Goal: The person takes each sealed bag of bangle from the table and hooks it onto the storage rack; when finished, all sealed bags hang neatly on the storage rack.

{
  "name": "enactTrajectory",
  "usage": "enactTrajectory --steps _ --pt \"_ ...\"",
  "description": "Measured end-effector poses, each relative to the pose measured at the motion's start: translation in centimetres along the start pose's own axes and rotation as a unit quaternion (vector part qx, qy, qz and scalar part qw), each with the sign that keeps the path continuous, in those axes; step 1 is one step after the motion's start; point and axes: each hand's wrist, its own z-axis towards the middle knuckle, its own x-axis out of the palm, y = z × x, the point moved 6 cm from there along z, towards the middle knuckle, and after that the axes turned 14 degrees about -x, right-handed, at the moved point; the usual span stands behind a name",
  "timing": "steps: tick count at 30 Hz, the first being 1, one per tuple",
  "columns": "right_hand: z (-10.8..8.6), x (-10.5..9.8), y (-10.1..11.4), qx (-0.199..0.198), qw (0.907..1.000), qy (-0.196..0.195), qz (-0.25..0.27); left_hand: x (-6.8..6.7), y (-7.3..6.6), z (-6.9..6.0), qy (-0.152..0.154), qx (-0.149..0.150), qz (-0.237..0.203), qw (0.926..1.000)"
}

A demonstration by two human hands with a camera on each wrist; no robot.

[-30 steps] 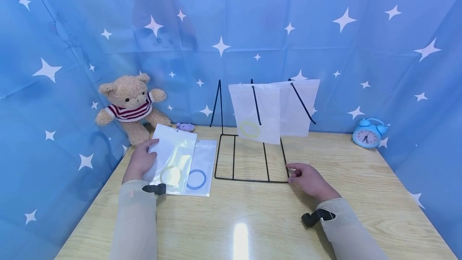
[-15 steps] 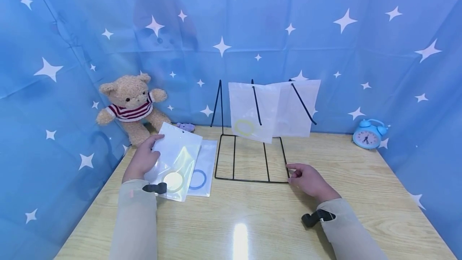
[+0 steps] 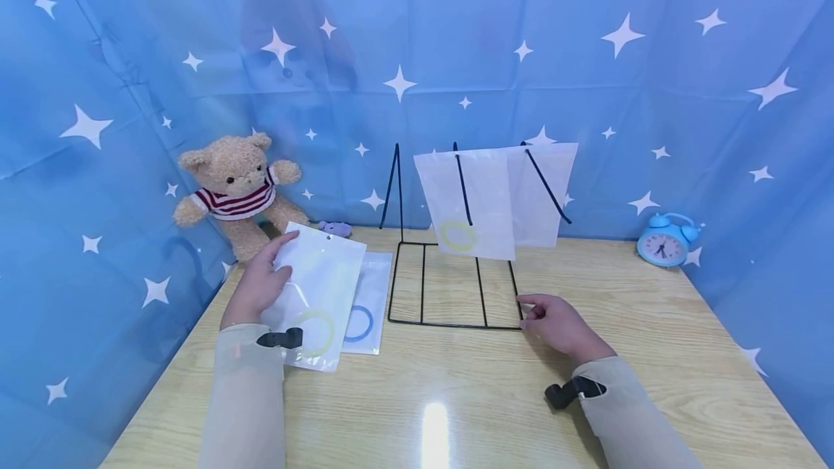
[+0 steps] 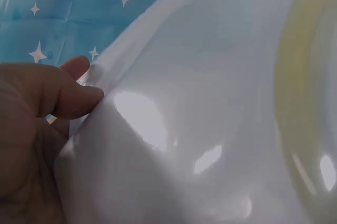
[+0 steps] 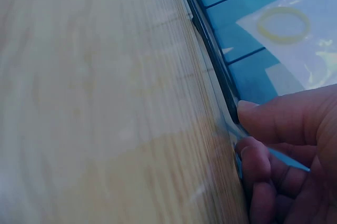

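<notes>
My left hand pinches the left edge of a white zip bag between thumb and fingers. A yellow ring shows through this bag in the left wrist view. Partly under it, a second bag with a blue ring lies on the table. My right hand pinches the front right corner of the black wire rack by its base. On the rack's middle hook hangs a bag with a yellow ring; behind it, another white bag hangs from the right hook.
The rack's left hook carries no bag. A teddy bear sits at the back left, beside a small purple toy. At the back right stands a blue alarm clock. A blue star-patterned curtain surrounds the wooden table.
My left hand has lifted the yellow-ring bag slightly and shifted it right and nearer. The bag on the middle hook has swung left and back right. My right hand stays at the rack's corner.
</notes>
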Motion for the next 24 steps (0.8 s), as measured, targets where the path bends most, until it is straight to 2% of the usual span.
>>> enactTrajectory --steps 6,14,20,24 --pt "0.0 -0.1 -0.1 -0.005 1.0000 -0.001 0.000 0.0 -1.1 -0.7 0.009 0.024 -0.022 0.9994" --pt "0.1 -0.1 -0.2 0.001 1.0000 -0.002 0.005 -0.1 -2.2 -1.4 -0.014 0.024 -0.042 0.9987" --pt "0.1 0.1 -0.3 0.003 1.0000 -0.002 0.004 0.3 -2.7 -1.4 -0.019 0.051 -0.042 0.9977" --pt "0.1 0.0 -0.3 0.002 1.0000 -0.002 -0.001 0.3 -3.6 -1.6 -0.023 0.070 -0.036 0.9966"
